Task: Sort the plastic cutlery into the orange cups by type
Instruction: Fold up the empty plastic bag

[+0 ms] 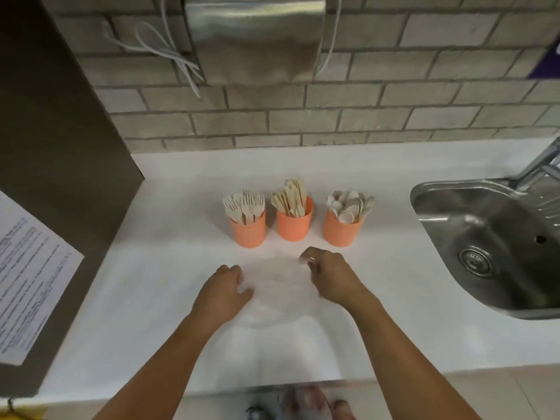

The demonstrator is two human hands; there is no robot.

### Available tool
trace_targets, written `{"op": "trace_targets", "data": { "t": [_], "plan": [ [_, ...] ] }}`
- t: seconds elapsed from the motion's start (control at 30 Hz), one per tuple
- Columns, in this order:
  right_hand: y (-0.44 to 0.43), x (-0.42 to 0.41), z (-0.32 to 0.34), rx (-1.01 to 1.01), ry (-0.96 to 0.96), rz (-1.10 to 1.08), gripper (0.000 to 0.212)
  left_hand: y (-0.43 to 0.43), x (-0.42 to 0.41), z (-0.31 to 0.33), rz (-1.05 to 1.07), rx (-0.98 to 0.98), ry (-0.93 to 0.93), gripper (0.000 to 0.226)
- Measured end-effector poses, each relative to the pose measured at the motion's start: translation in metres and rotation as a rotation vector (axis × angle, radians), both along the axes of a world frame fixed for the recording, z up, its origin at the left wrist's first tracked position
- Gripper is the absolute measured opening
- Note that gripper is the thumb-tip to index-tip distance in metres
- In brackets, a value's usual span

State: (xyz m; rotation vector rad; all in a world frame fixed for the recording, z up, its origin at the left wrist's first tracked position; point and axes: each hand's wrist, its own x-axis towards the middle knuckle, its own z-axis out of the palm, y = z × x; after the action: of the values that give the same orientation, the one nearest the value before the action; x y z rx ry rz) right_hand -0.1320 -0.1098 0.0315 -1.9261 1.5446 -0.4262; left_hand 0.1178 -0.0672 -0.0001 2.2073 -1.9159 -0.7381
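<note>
Three orange cups stand in a row on the white counter. The left cup holds forks, the middle cup holds knives, the right cup holds spoons. All the cutlery is pale beige. In front of the cups lies a crumpled clear plastic bag, hard to make out against the counter. My left hand grips its left edge with curled fingers. My right hand pinches its far right edge. No loose cutlery shows on the counter.
A steel sink with a tap is set into the counter at the right. A brick wall with a metal dispenser rises behind. A dark panel with a printed sheet stands at the left.
</note>
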Motion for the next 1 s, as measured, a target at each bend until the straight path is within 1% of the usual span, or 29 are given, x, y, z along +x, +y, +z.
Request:
{"op": "trace_targets", "data": {
  "t": [0.07,0.17,0.2,0.27,0.3,0.33,0.37,0.4,0.43,0.5,0.57,0.6,0.63,0.67,0.7,0.73,0.77,0.8,0.83,0.87,0.93,0.97,1.0],
  "plan": [
    [0.005,-0.007,0.000,-0.090,-0.031,-0.092,0.020,-0.002,-0.003,0.012,0.061,-0.052,0.005,0.034],
    [0.014,-0.015,0.006,-0.076,-0.061,-0.189,0.016,0.001,-0.010,0.031,0.152,-0.129,-0.064,0.039],
    [0.017,-0.017,0.009,-0.061,-0.075,-0.216,0.016,0.004,-0.013,0.037,0.162,-0.141,-0.055,0.043],
    [0.023,-0.022,0.019,-0.043,-0.103,-0.236,0.021,0.010,-0.018,0.047,0.129,-0.089,0.063,0.049],
    [0.027,-0.024,0.026,-0.033,-0.120,-0.232,0.027,0.013,-0.022,0.053,0.114,-0.049,0.159,0.045],
    [0.032,-0.028,0.034,-0.026,-0.134,-0.217,0.033,0.017,-0.027,0.059,0.109,-0.016,0.248,0.033],
    [0.038,-0.032,0.042,-0.015,-0.150,-0.202,0.036,0.022,-0.033,0.063,0.102,-0.017,0.283,0.020],
    [0.044,-0.038,0.049,0.004,-0.173,-0.187,0.037,0.027,-0.039,0.065,0.083,-0.046,0.238,0.018],
    [0.051,-0.045,0.057,0.037,-0.197,-0.167,0.036,0.032,-0.046,0.068,0.073,-0.079,0.149,0.027],
    [0.068,-0.062,0.068,0.113,-0.226,-0.091,0.033,0.046,-0.065,0.072,0.123,-0.136,-0.030,0.039],
    [0.087,-0.078,0.074,0.172,-0.212,0.019,0.030,0.062,-0.088,0.076,0.202,-0.184,-0.071,0.042],
    [0.097,-0.085,0.075,0.186,-0.191,0.087,0.028,0.070,-0.100,0.077,0.220,-0.174,-0.044,0.042],
    [0.108,-0.092,0.074,0.192,-0.167,0.152,0.028,0.079,-0.114,0.079,0.224,-0.133,0.036,0.041],
    [0.119,-0.096,0.072,0.193,-0.151,0.192,0.030,0.087,-0.128,0.080,0.231,-0.073,0.186,0.040],
    [0.129,-0.101,0.067,0.182,-0.140,0.203,0.034,0.097,-0.140,0.082,0.256,0.004,0.393,0.038],
    [0.137,-0.105,0.062,0.162,-0.138,0.185,0.036,0.107,-0.151,0.085,0.292,0.081,0.611,0.034],
    [0.144,-0.109,0.055,0.134,-0.144,0.150,0.035,0.115,-0.158,0.085,0.332,0.130,0.782,0.029],
    [0.150,-0.113,0.050,0.100,-0.159,0.096,0.031,0.122,-0.162,0.082,0.361,0.118,0.869,0.024],
    [0.154,-0.117,0.044,0.068,-0.177,0.020,0.024,0.128,-0.162,0.077,0.391,0.058,0.870,0.020],
    [0.157,-0.122,0.038,0.050,-0.205,-0.072,0.018,0.134,-0.160,0.071,0.424,-0.038,0.799,0.016],
    [0.159,-0.133,0.030,0.063,-0.267,-0.242,0.015,0.146,-0.151,0.057,0.482,-0.243,0.557,0.004],
    [0.160,-0.140,0.027,0.089,-0.285,-0.295,0.014,0.151,-0.145,0.052,0.493,-0.310,0.443,0.007],
    [0.161,-0.146,0.024,0.115,-0.285,-0.331,0.013,0.157,-0.139,0.048,0.490,-0.322,0.353,0.013]
  ]
}}
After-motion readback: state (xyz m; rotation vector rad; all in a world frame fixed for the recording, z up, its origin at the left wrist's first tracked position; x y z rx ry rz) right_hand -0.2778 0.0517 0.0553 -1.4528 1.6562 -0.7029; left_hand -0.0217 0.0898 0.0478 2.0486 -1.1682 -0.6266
